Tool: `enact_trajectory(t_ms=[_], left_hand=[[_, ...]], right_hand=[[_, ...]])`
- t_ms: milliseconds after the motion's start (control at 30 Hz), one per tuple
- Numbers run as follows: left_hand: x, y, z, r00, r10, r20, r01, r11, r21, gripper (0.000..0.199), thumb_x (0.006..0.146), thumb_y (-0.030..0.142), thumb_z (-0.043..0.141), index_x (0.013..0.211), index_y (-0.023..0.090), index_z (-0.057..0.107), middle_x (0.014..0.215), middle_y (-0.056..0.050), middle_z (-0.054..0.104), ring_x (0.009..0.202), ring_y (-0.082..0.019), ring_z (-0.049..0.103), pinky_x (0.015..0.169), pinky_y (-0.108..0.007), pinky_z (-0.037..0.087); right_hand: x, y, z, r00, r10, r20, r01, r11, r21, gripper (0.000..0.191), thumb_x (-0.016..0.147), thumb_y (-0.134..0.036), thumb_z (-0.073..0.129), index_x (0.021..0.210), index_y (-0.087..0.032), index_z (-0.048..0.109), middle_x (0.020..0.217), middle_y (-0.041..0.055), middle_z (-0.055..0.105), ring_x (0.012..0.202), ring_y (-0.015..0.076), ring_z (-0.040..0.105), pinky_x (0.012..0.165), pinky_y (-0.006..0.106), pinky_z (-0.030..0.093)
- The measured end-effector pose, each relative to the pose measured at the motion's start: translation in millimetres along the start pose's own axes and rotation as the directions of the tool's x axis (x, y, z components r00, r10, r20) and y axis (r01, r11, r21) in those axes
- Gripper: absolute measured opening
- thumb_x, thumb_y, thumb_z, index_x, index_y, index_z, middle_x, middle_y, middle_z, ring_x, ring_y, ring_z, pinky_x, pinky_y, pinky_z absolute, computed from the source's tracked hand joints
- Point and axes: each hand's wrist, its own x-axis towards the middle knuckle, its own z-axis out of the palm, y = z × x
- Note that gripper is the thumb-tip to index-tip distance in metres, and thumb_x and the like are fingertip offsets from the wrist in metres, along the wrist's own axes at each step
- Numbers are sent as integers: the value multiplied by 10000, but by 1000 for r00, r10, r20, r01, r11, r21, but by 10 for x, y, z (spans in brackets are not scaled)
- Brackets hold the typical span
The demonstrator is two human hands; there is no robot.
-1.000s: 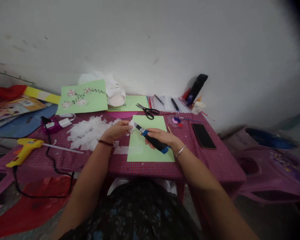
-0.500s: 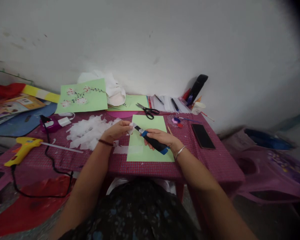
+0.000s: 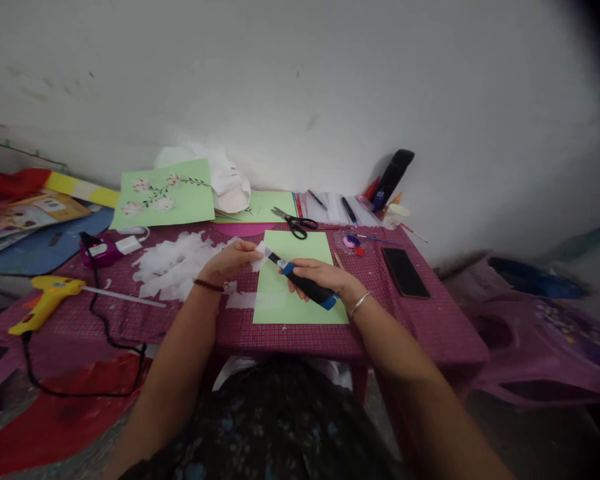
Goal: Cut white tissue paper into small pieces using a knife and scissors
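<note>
Between the pinched fingertips of my left hand (image 3: 236, 259) is a small piece of thin white paper (image 3: 261, 257). My right hand (image 3: 316, 280) wraps round a blue-and-black handled tool (image 3: 311, 288). Its narrow dark front end points up-left and meets the white paper; I cannot tell its exact kind. Both hands are above a light green sheet (image 3: 300, 312). A strip of thin white paper (image 3: 243, 300) lies across the sheet's left edge. Left of my left hand spreads a heap of torn white paper pieces (image 3: 173, 263).
Black scissors (image 3: 298, 225) lie at the green sheet's far edge. A phone (image 3: 405, 272) is to the right. On the left are a yellow glue gun (image 3: 50, 300) with a hanging cord and a purple socket block (image 3: 100, 250). Behind stands a green card with flowers (image 3: 165, 193).
My left hand has shifted slightly left, and more of the white paper shows at the tool's tip. The right hand stays nearly in place with the tool.
</note>
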Motion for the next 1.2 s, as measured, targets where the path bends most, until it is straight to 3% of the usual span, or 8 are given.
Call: enact_trajectory(t_ms=[233, 500, 700, 967, 1200], left_hand=[[-23, 57, 38, 999, 22, 41, -26, 993, 114, 213, 733, 346, 700, 662, 147, 666, 604, 5, 616, 549, -99, 507, 541, -220, 406], [-47, 88, 81, 995, 6, 97, -29, 971, 239, 245, 754, 340, 651, 603, 154, 601, 527, 42, 477, 479, -70, 362, 460, -207, 268], [-22, 70, 93, 990, 5, 142, -43, 963, 265, 176, 776, 329, 614, 720, 162, 625, 631, 19, 578, 571, -96, 467, 548, -215, 364], [-73, 145, 20, 986, -5, 167, -48, 948, 313, 221, 792, 362, 601, 704, 160, 608, 620, 26, 541, 553, -98, 426, 539, -221, 348], [-44, 88, 76, 982, -50, 181, -11, 946, 323, 224, 785, 376, 625, 750, 156, 644, 679, 9, 623, 640, -118, 526, 643, -245, 428]], right_hand=[[14, 16, -8, 1000, 12, 0, -12, 1000, -16, 229, 946, -396, 528, 982, -170, 545, 835, 45, 652, 586, 122, 623, 528, 257, 546], [35, 43, -4, 1000, 22, 10, -22, 1000, -6, 230, 948, -385, 527, 981, -159, 552, 822, 42, 657, 581, 123, 627, 522, 256, 546], [25, 44, -28, 1000, 27, 1, -27, 1000, -4, 215, 951, -370, 518, 990, -161, 551, 796, 27, 650, 562, 116, 617, 504, 244, 539], [-5, 49, -76, 998, 38, 44, -39, 999, 26, 283, 935, -419, 558, 1030, -153, 556, 797, 28, 652, 563, 113, 609, 493, 233, 526], [12, 40, -41, 998, 49, 30, -50, 998, 37, 280, 936, -405, 548, 1050, -149, 559, 800, 31, 649, 568, 118, 618, 502, 244, 536]])
